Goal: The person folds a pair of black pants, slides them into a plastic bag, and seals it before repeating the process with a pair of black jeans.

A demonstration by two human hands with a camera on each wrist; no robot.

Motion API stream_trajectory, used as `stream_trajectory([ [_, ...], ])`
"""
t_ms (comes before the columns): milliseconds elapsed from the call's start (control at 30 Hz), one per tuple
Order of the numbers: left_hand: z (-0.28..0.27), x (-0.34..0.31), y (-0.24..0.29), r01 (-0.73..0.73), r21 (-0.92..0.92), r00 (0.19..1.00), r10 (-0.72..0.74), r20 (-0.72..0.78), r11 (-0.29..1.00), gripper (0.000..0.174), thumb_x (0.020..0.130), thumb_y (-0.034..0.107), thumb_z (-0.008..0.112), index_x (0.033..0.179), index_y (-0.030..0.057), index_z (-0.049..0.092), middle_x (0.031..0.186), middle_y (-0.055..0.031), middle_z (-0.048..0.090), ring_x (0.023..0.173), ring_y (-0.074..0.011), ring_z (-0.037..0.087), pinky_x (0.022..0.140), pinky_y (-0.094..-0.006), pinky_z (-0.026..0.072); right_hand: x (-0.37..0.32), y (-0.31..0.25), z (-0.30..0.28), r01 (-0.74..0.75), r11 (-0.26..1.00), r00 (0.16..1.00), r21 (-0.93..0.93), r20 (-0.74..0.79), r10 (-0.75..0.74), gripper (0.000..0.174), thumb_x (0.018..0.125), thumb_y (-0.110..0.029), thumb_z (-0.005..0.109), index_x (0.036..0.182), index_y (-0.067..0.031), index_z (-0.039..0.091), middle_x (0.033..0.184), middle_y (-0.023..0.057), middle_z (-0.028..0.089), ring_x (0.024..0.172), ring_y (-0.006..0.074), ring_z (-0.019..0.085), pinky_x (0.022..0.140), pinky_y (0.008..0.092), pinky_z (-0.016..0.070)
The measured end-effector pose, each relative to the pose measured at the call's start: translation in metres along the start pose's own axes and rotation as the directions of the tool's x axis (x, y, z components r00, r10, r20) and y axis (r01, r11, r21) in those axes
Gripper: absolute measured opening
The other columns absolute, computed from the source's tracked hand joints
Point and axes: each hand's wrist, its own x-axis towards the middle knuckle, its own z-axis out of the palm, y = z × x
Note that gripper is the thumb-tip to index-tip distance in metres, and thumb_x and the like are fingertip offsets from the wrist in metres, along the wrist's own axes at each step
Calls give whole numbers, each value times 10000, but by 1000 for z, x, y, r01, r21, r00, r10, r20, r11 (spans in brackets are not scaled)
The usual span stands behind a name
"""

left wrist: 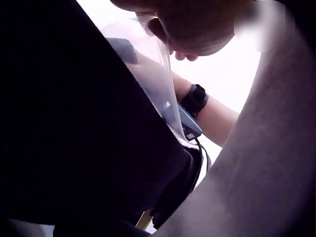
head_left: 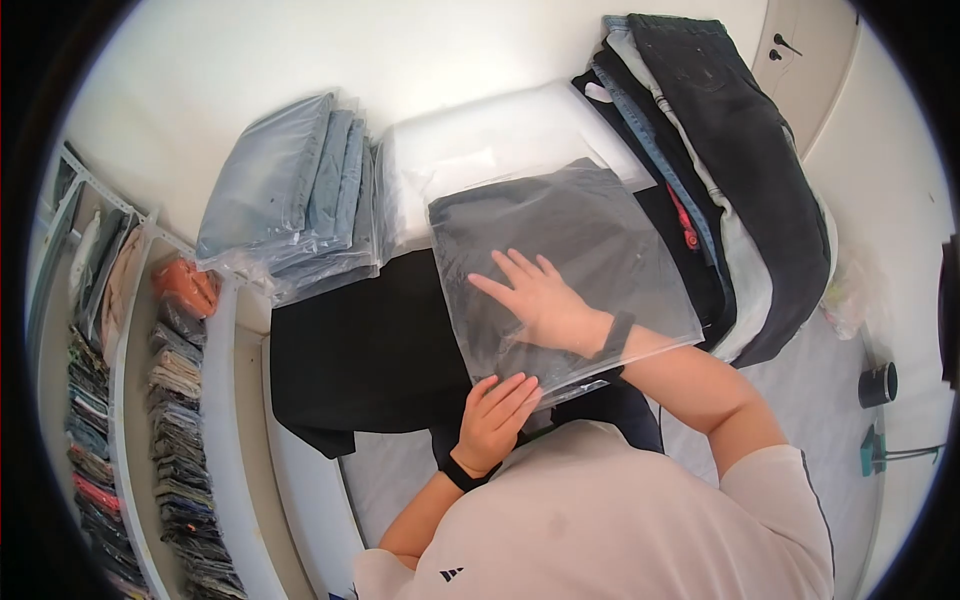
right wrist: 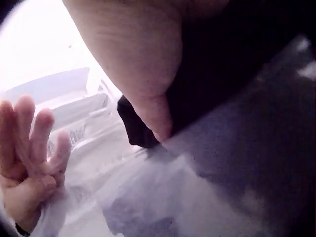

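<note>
A clear plastic bag (head_left: 650, 290) with dark folded fabric (head_left: 560, 220) inside lies in front of the body. My right hand (head_left: 550, 310) rests flat on it, fingers spread. At the bag's near edge, my left hand (head_left: 495, 425) pinches the film between thumb and fingers, the fingers straight. In the right wrist view the left hand (right wrist: 29, 163) stands palm-on with its thumb bent in against the film. Clear film (left wrist: 165, 74) runs up to the left hand (left wrist: 197, 24) in the left wrist view.
Black fabric (head_left: 360, 340) lies left of the bag. Bagged jeans (head_left: 280, 170) are stacked at the back left, clear empty-looking bags (head_left: 500, 130) behind, and loose trousers (head_left: 710, 130) at the right. Shelves (head_left: 130, 390) with folded clothes stand far left.
</note>
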Motion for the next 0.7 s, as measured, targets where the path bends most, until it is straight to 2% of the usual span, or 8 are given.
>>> stream_trajectory([
  [33,3,-4,-1,3,0,1000,-3,0,1000,257,822,54,559,1063,42,648,1148,-59,634,1107,-206,571,962,-378,390,2,4,4,1,1000,1000,1,3,-1,992,641,-192,811,1452,-160,241,1461,224,266,1351,403,269,1051,557,286],
  [100,6,-10,-2,11,-27,999,-10,34,1000,261,823,48,552,1068,34,644,1155,-62,631,1110,-215,571,951,-380,406,12,16,8,50,998,998,49,-52,-47,945,651,-162,793,1435,-136,267,1466,189,283,1357,352,284,1077,502,283],
  [200,8,-10,-1,22,-37,1000,-22,7,999,261,822,41,544,1062,30,646,1161,-61,629,1110,-218,572,940,-373,419,27,30,8,88,992,995,90,-49,-83,903,656,-142,782,1414,-115,292,1465,153,306,1356,305,299,1091,478,275],
  [333,6,-6,0,12,-19,1000,-12,1,1000,256,818,37,544,1050,31,652,1162,-61,629,1108,-216,573,924,-363,429,45,42,5,134,982,991,130,-8,-134,861,680,-166,773,1402,-110,307,1461,142,321,1354,289,306,1091,489,270],
  [400,7,-6,1,28,-14,1000,-28,3,1000,250,806,38,556,1034,33,659,1162,-60,630,1109,-213,573,914,-356,433,54,46,12,179,974,980,140,-113,-163,804,702,-259,771,1371,-108,351,1427,147,365,1322,291,349,1061,477,303],
  [533,8,-4,2,22,-19,1000,-22,-21,1000,251,799,30,561,1029,34,662,1156,-60,634,1110,-208,574,908,-350,430,71,54,16,171,970,979,174,-143,-147,801,708,-277,767,1378,-131,353,1434,142,362,1331,279,341,1069,489,284],
  [633,6,-2,4,44,0,999,-44,-4,999,252,797,22,563,1027,36,665,1148,-61,638,1110,-204,574,912,-349,418,65,47,3,116,983,991,143,-88,-104,852,693,-302,774,1404,-148,330,1444,151,347,1343,306,321,1075,532,247],
  [700,3,0,7,84,34,996,-83,-19,996,257,793,18,566,1029,41,667,1142,-57,640,1111,-203,574,920,-351,406,47,40,-8,-120,981,992,-156,7,122,811,746,-305,719,1429,-159,306,1452,162,333,1366,336,274,1073,576,211],
])
